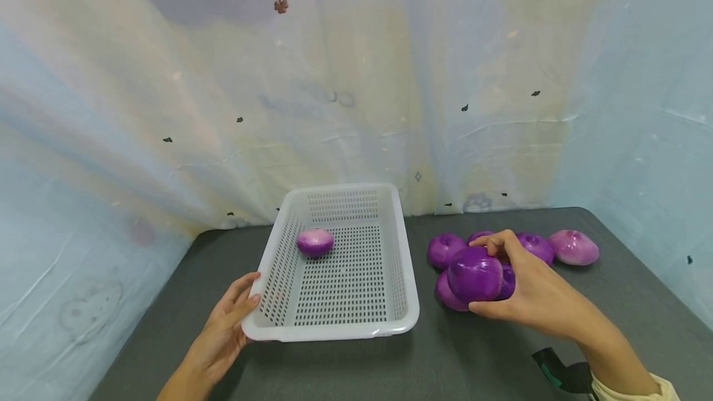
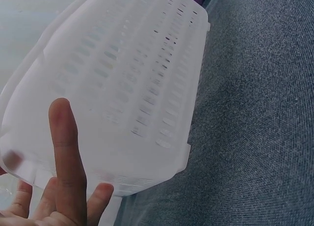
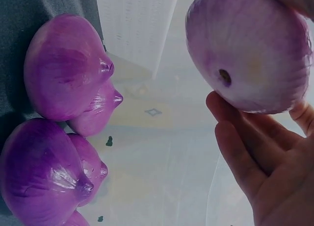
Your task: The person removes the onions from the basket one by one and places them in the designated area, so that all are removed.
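Note:
A white plastic basket [image 1: 409,302] with slotted walls stands left of centre, one purple onion [image 1: 315,242] lying inside it near the left wall. At its near left corner my left hand [image 1: 225,323] grips the rim; the left wrist view shows those fingers [image 2: 68,162] against the basket's outer side. To the right, my right hand [image 1: 537,293] holds a large purple onion [image 1: 475,274] between thumb and fingers, above other onions. The right wrist view shows the pale, holed end of this held onion [image 3: 250,54], apart from the onions [image 3: 64,69] on the table.
Several purple onions [image 1: 445,250] are grouped beneath and behind the right hand, some partly hidden. A pinker onion [image 1: 574,247] lies at the right end. The dark grey table [image 1: 334,373] meets a patterned curtain [image 1: 356,79] at the back.

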Available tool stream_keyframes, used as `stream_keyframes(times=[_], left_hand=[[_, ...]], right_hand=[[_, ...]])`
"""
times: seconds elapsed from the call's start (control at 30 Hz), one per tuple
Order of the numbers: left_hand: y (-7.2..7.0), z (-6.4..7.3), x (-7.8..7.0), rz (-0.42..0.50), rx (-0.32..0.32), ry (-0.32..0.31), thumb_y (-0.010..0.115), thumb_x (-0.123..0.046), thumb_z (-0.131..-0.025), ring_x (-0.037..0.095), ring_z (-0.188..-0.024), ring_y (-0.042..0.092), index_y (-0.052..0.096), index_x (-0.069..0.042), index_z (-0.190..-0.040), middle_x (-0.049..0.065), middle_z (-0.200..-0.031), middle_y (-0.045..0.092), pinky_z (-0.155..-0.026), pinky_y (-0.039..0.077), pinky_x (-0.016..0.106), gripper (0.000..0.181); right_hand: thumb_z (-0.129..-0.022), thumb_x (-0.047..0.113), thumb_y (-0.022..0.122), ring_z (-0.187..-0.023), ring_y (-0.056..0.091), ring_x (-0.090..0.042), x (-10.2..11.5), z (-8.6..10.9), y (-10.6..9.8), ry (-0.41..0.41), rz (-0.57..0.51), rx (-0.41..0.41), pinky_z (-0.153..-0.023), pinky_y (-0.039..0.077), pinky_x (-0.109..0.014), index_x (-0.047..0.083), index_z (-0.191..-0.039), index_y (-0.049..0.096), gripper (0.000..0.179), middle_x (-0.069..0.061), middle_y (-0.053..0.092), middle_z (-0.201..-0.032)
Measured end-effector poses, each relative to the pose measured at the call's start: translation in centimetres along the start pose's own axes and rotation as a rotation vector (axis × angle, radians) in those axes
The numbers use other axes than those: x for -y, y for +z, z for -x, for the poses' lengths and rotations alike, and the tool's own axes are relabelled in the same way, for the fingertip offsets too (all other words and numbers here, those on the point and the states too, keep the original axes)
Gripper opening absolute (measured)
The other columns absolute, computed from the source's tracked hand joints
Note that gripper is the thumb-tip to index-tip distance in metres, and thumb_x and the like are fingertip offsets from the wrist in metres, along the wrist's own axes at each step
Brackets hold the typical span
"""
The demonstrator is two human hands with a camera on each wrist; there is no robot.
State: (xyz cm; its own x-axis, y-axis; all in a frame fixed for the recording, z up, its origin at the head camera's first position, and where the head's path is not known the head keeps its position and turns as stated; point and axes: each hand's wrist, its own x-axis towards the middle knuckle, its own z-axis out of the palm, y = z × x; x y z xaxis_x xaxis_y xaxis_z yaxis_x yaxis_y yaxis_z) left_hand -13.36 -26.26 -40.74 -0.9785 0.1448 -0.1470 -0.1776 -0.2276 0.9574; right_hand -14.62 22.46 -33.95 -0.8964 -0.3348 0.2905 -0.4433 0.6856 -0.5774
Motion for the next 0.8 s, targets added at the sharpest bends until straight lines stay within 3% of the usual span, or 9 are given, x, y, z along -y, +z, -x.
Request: stream_keyframes(times=[0.27, 0.53, 0.8], left_hand=[[0.0, 0.1, -0.1, 0.021, 0.04, 0.012, 0.044, -0.016, -0.107, 0.013, -0.111, 0.065, 0.037, -0.03, -0.142, -0.017, -0.131, 0.061, -0.077, 0.06, 0.038, 0.038], [1.2, 0.0, -0.5, 0.013, -0.109, -0.093, 0.046, -0.031, -0.107, 0.014, -0.112, 0.062, 0.031, -0.034, -0.145, -0.015, -0.127, 0.059, -0.084, 0.056, 0.045, 0.041], [1.5, 0.1, -0.8, 0.017, -0.133, -0.124, 0.046, -0.032, -0.107, 0.015, -0.111, 0.062, 0.031, -0.035, -0.143, -0.013, -0.125, 0.058, -0.084, 0.055, 0.044, 0.04]], right_hand=[[-0.07, 0.052, 0.087, -0.102, 0.061, -0.013, 0.1, -0.1, -0.1, 0.036, -0.007, -0.001, -0.079, 0.052, -0.024, 0.02, -0.105, 0.036, 0.07, 0.01, 0.055, -0.134], [-0.069, 0.053, 0.088, -0.101, 0.063, -0.016, 0.1, -0.2, -0.4, 0.067, -0.024, -0.002, -0.076, 0.054, -0.023, 0.018, -0.105, 0.041, 0.069, 0.005, 0.058, -0.133], [-0.068, 0.056, 0.087, -0.099, 0.065, -0.018, -0.2, -0.5, -0.4, 0.088, -0.012, -0.002, -0.072, 0.053, -0.024, 0.018, -0.097, 0.044, 0.064, 0.003, 0.06, -0.135]])
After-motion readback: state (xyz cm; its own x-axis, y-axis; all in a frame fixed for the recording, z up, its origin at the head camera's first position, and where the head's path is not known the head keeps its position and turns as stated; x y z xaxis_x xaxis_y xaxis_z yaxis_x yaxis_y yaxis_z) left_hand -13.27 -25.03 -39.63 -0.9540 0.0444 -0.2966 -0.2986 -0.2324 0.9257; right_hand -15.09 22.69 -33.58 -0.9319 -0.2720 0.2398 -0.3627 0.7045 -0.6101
